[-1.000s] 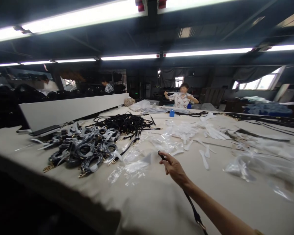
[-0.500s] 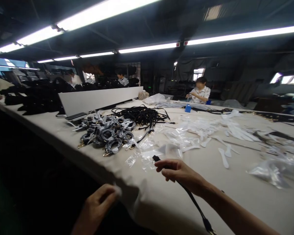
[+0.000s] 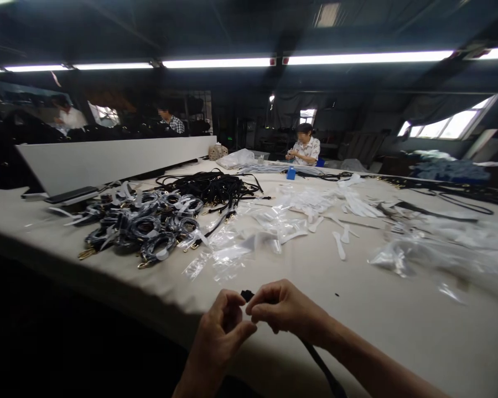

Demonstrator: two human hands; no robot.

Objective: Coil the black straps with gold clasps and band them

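My right hand [image 3: 288, 310] pinches a black strap [image 3: 321, 365] near its end, just above the table's front edge. A dark end piece pokes out between the hands, and the rest of the strap hangs below my right wrist. Close beside it on the left is my left hand [image 3: 222, 331], thumb and fingers apart and curved around the strap's end; nothing shows in its grasp. Beyond the hands lie clear plastic bags [image 3: 232, 251]. Coiled, wrapped straps [image 3: 145, 226] with gold hooks are heaped to the left, in front of a tangle of black straps [image 3: 216, 188].
A white board [image 3: 120, 160] stands at the back left of the table [image 3: 299, 276]. White tags [image 3: 339, 246] and plastic bags [image 3: 394, 257] lie to the right. Near a blue box [image 3: 291, 173], a person [image 3: 306, 146] sits at the far side; other people are farther back left.
The view has turned to the right. My left hand has risen from below the table edge to meet my right hand, its fingers now spread. The small white thing at its fingertips no longer shows.
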